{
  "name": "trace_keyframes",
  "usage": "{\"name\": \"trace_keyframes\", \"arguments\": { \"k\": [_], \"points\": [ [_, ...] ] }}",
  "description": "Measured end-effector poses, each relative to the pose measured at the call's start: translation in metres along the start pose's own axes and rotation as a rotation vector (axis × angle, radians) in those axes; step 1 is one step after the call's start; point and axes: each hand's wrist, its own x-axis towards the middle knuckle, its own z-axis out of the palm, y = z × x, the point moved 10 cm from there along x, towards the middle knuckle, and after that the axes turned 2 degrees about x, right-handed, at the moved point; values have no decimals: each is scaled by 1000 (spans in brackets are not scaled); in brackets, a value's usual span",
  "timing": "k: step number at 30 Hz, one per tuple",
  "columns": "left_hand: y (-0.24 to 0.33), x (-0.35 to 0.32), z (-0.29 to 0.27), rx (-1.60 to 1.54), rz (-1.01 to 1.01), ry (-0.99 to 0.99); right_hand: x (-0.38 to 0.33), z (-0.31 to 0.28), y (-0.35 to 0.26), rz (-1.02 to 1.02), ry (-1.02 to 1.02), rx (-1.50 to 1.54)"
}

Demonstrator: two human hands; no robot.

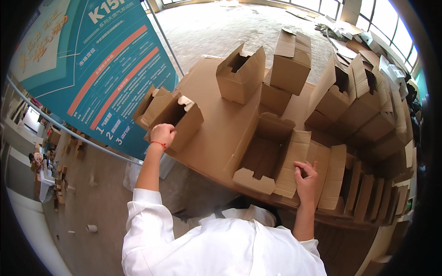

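At the left end of the table, my left hand (163, 135) closes its bent fingers on the near rim of an open cardboard box (189, 123). Its fingertips are partly hidden. My right hand (307, 177) is at the right flap of another open-topped cardboard box (255, 181) in front of me, thumb and forefinger bent at the flap's edge. That box stands upright, its inside visible, with notched flaps folded outward. Beside my left hand's box, more folded cardboard (154, 108) sticks out to the left.
Farther back stand an open box (241, 80) and a taller box (292, 64) on top of a smaller one (275, 98). Several open boxes (363, 101) crowd the table's right side, with a row of upright cardboard (363, 195) nearer. A blue banner (106, 69) borders the left.
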Motion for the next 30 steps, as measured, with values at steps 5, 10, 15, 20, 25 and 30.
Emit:
{"name": "trace_keyframes", "arguments": {
  "k": [5, 10, 15, 20, 25, 30],
  "points": [
    [-9, 11, 54, -956, -125, -335, -1, -1, 4, -9, 32, -26],
    [-59, 43, 140, -48, -83, -587, 0, -1, 3, 4, 26, -12],
    [-59, 84, 145, -65, -46, -447, -1, 0, 1, 0, 46, 8],
    [-96, 76, 174, -101, -48, -492, -2, -2, -1, -25, 70, 16],
    [-147, 42, 214, -108, -54, -523, 0, 0, 3, 12, 30, 2],
    [-170, 50, 203, 94, -110, -360, 2, 3, -3, -8, 26, 16]
  ]
}}
